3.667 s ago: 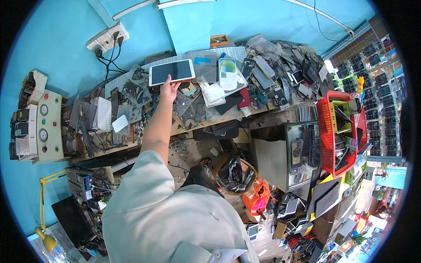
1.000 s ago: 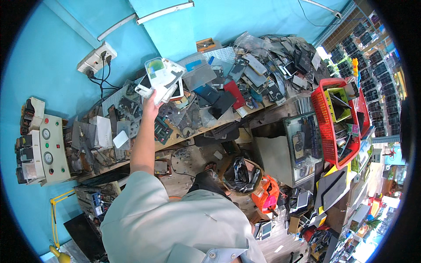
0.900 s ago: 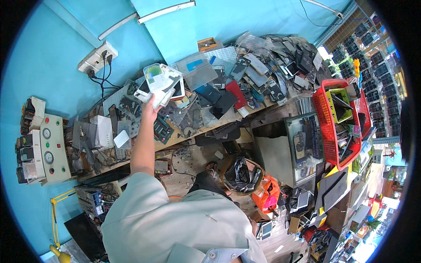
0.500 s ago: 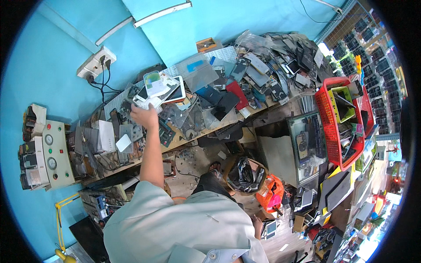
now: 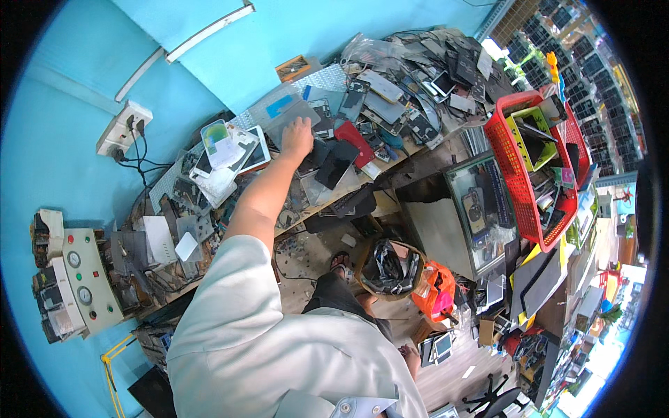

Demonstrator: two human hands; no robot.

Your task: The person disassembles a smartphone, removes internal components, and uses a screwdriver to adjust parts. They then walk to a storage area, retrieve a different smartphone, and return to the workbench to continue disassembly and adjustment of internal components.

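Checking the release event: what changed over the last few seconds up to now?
The hand earlier lay at the white tablet, then lifted a small white packet with a green patch. That packet now lies let go on the pile beside the white tablet, and the hand has moved right onto a clear plastic sleeve. Which hand it is cannot be told. Red basket and control box unchanged.

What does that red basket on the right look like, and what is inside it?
The red basket looks like plastic, with open lattice walls and a thick rim. It sits tilted at the right end of the cluttered bench, above a glass-fronted case. It is crammed with flat things: a yellow-green box, dark screens and panels standing on edge. No hand touches it; the person's left hand is far off to the left.
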